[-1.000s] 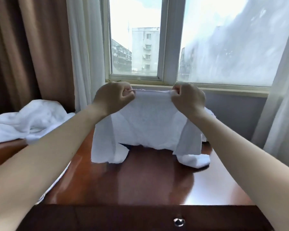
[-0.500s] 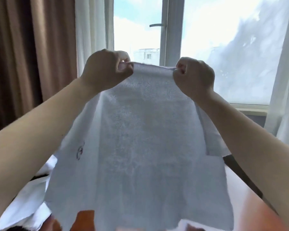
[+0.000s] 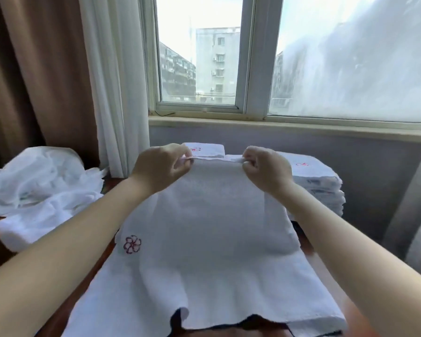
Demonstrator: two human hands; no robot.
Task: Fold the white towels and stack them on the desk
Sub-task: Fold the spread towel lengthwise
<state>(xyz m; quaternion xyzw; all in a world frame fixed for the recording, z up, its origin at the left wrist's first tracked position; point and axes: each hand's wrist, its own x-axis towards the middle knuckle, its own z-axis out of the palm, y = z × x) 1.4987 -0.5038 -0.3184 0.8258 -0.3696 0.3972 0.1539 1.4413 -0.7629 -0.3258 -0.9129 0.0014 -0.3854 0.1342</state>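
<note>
Both hands hold one white towel [image 3: 212,239] by its far edge. The left hand [image 3: 161,169] pinches the left corner with curled fingers [image 3: 183,165], and the right hand [image 3: 265,170] does the same at the right corner. That edge is raised just above the table [image 3: 312,251], while the rest of the cloth slopes down and lies spread across the wood toward the person. A red embroidered flower [image 3: 132,244] shows near its left side (stitched in outline only). Behind the right hand stands a stack of folded towels [image 3: 321,188]. A loose heap of white towels [image 3: 41,190] lies at the left.
</note>
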